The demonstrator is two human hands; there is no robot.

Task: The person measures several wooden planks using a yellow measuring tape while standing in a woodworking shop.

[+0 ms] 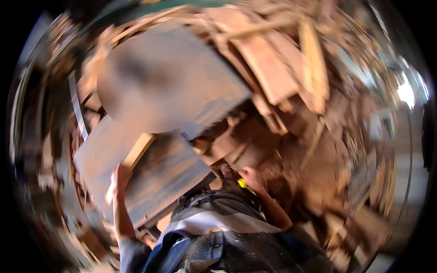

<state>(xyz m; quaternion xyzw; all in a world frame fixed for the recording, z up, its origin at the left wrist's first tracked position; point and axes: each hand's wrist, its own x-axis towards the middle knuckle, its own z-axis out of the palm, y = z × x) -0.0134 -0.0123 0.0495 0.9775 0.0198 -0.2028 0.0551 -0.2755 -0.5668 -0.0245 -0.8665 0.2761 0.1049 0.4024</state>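
Observation:
My left hand [119,179] is closed around the near end of a wooden strip [139,149], over the near part of a dusty metal worktable [166,182]. The strip's far end runs into a blurred round patch that hides the middle of the tabletop. To the right of the table, in front of my waist, my right hand [251,176] has its fingers curled. A small bright yellow thing [242,183] shows right against that hand; blur hides whether the fingers hold it.
Long rough boards [264,63] lie piled beyond the table at the right. Sawdust and wood scraps [318,175] cover the ground to my right. A pale metal strip [78,107] stands by the table's left edge. More offcuts [339,236] lie at the lower right.

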